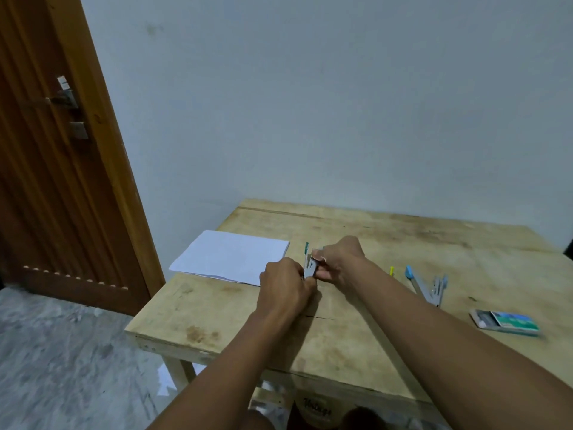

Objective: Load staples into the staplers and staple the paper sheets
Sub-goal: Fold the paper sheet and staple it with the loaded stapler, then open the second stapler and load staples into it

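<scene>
A stack of white paper sheets (pixel 229 257) lay flat near the left edge of a pale, worn wooden table (pixel 403 240). Just to the right of that stack, both hands met over a small grey metal stapler with a green tip (pixel 309 264), which stood opened with the green end pointing up and away from the person. The left hand (pixel 283 282), on the side nearer the stack, had its fingers curled around the lower part of the stapler. The right hand (pixel 339 262), on the far side from the stack, pinched the upper metal part between thumb and fingers. What lay between the fingertips was too small to tell.

Farther right of the stack, past the hands, a small yellow-tipped item (pixel 391 270) showed on the wood, mostly hidden by the right forearm. Beyond it lay a second grey stapler with a light blue tip (pixel 429 285), spread open on the table. Farthest right of the stack, and closer to the person, rested a small green and white cardboard staple box (pixel 505 323), slid partly open. Left of the stack, off the table, stood a brown wooden door (pixel 62 181).
</scene>
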